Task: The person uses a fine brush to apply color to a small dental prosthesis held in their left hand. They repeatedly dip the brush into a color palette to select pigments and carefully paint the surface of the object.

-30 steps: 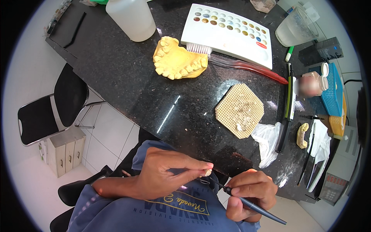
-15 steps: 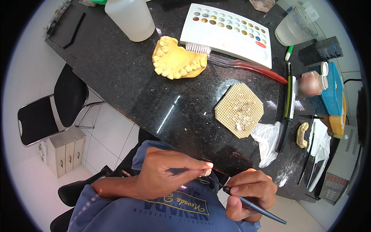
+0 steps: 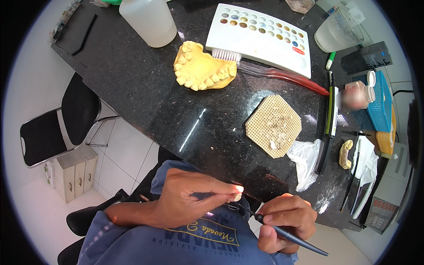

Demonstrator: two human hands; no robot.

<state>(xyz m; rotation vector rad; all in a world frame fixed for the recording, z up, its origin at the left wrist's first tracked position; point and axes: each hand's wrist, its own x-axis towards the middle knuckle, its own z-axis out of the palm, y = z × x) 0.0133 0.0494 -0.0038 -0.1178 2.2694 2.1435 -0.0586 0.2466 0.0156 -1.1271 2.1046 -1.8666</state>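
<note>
Polished black speckled stone countertop (image 3: 145,88) fills our view, above white floor tiles (image 3: 119,154) and a black metal-framed chair (image 3: 53,128). On it lie a yellow plaster jaw cast (image 3: 198,70), a white shade palette (image 3: 260,35) and a tan honeycomb tray (image 3: 274,126). Near its edge, our left hand (image 3: 185,203) pinches a thin metal holder, our right hand (image 3: 285,221) grips a slim dark brush (image 3: 282,232), fingers closed.

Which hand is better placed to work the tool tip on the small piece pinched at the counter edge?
Right, probably. The right hand already grips the thin dark brush handle, its tip aimed at the small pale tooth-like piece. The left hand is occupied pinching that piece.
</note>
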